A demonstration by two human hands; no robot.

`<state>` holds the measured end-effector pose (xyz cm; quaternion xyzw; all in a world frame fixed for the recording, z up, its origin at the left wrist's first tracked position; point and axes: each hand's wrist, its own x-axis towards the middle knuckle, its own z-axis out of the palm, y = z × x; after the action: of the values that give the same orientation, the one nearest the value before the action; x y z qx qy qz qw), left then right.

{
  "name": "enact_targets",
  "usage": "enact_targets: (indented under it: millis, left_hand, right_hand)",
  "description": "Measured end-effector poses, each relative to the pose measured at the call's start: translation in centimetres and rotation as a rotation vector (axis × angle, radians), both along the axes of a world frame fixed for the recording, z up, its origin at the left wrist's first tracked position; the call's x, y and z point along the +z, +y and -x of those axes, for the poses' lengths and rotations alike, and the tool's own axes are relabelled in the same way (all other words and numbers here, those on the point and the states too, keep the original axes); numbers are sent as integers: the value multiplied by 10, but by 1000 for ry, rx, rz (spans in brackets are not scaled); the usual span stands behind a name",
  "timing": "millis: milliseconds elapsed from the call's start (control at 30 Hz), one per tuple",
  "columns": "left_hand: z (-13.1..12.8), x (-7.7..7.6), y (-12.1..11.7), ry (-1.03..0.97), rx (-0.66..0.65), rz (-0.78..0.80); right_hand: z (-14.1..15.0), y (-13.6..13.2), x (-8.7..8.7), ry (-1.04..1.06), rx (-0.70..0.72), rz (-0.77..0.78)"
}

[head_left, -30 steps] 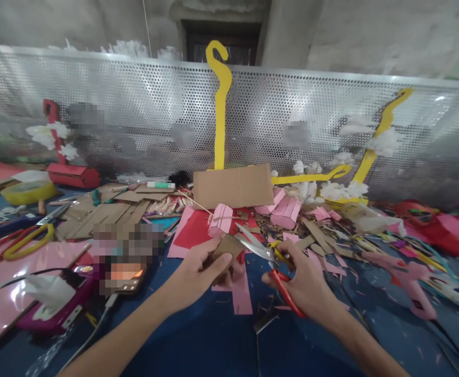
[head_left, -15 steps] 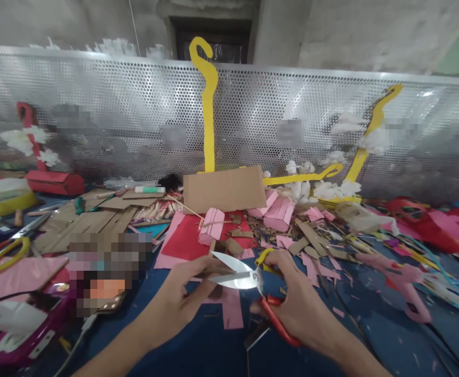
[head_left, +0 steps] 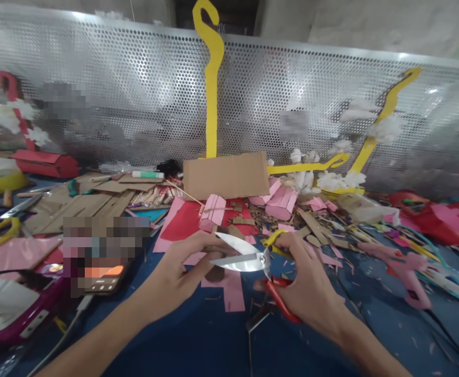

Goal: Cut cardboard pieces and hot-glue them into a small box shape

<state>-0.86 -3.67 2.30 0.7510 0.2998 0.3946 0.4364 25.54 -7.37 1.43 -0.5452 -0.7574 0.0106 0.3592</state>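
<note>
My right hand (head_left: pixel 305 283) grips scissors (head_left: pixel 253 260) with one yellow and one red handle; the blades are parted and point left. My left hand (head_left: pixel 182 267) is closed in a pinch on a small brown cardboard piece (head_left: pixel 214 273), mostly hidden behind the blades. Both hands hover over a blue table surface (head_left: pixel 198 340), above a pink paper scrap (head_left: pixel 231 290).
A cardboard sheet (head_left: pixel 226 175) leans against a perforated metal panel (head_left: pixel 135 104) with yellow cut-outs (head_left: pixel 211 78). Pink folded pieces (head_left: pixel 282 201), cardboard strips (head_left: pixel 84 207) and scraps litter the table. A phone (head_left: pixel 101 277) and a magenta tool (head_left: pixel 13 314) lie at the left.
The scissors swung from pointing up-left to level, blades parted across the cardboard piece. My hands came closer together and the view tilted down slightly.
</note>
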Motion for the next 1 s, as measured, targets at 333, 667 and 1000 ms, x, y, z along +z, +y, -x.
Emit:
enact_targets:
  millis: [333,667,1000]
  left_hand:
    - [4,-3,4,-2,6,-62]
    - [2,-3,4,19,-23,-52]
    - [2,-5,4,36,-34,-61]
  right_hand:
    - [0,1,2,-43,-17,-12]
    - [1,1,3,-46,4,-30]
    - [1,0,4,-51,5,-31]
